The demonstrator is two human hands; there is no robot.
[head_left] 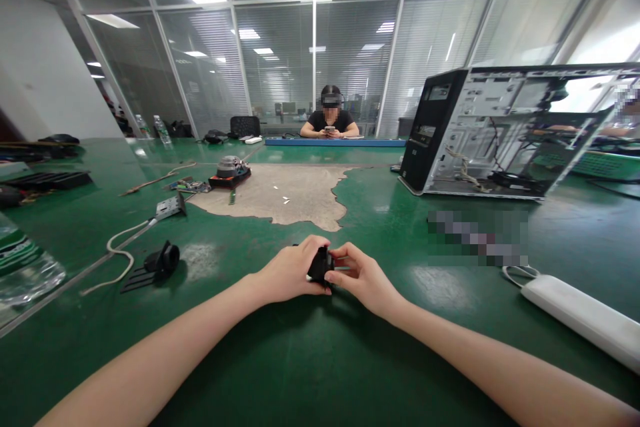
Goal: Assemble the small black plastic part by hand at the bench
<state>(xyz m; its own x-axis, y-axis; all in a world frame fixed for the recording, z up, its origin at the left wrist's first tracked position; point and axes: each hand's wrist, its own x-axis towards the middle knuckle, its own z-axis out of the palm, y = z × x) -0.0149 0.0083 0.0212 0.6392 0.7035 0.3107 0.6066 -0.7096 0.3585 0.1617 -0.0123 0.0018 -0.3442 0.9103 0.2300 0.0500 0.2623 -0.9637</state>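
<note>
Over the green tabletop point(300, 360), both hands hold a small black plastic part point(321, 267) between them. My left hand point(293, 270) wraps round its left side, fingers curled behind it. From the right, my right hand point(366, 278) pinches its edge with thumb and fingertips. The part's exact kind does not show, as the fingers cover much of it. To the left lies another black plastic piece point(163, 263) with a round end and flat prongs. Beyond it are a metal bracket point(169, 207) and a pale cable point(123, 253).
An opened computer case point(425, 140) stands at the right, with a white power strip point(580, 313) nearer me. A heatsink fan point(230, 170) sits at a bare patch point(300, 193). A water bottle point(25, 267) is far left. Across the table a person point(330, 117) holds a phone.
</note>
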